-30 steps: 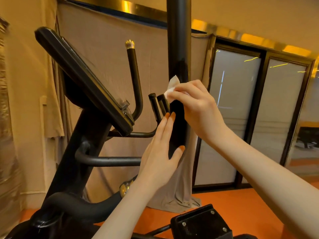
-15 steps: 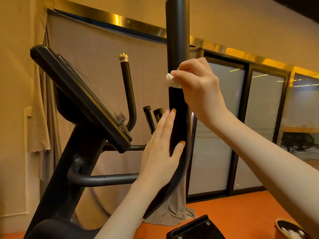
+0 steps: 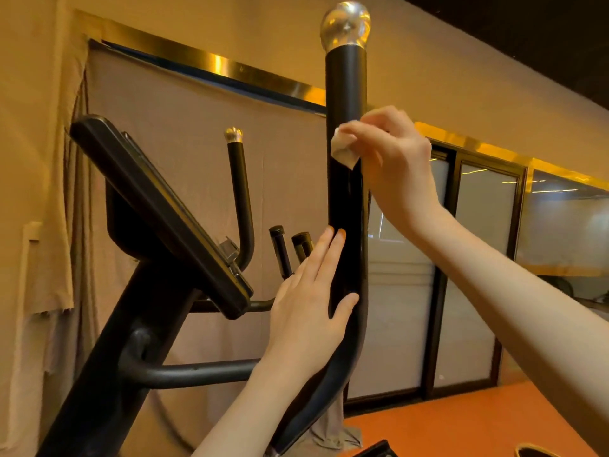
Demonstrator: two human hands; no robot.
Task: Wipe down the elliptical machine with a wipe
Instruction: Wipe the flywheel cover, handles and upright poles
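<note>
Right hand: the right hand [image 3: 400,166] pinches a small white wipe [image 3: 344,147] between curled fingers and thumb, pressing it against the front of the near black handlebar [image 3: 346,192].
Left hand: the left hand [image 3: 308,301] lies flat on the same bar lower down, fingers straight along the tube and thumb across its front; it steadies the bar and grips nothing.
Wipe position: on the upper part of the bar, below the silver end cap [image 3: 345,26], with a stretch of bare black tube between them.
Machine: the elliptical's tilted console [image 3: 158,206] sits to the left on its black post; the far handlebar [image 3: 242,206] rises behind it with its own silver tip, and two short capped grips [image 3: 301,242] stand between the bars.
Progress: a judgement only, but the near bar seems partly covered; the top stretch up to the cap looks left to do, and nothing shows whether the console, far bar, short grips or frame have been wiped.
Change from earlier: over the last second the wipe has climbed the bar away from the left hand, which has kept its flat hold; the view has tipped upward, so the end cap now shows.
Surroundings: a beige cloth hangs behind the machine, glass doors stand to the right, and the floor [image 3: 461,423] is orange.
</note>
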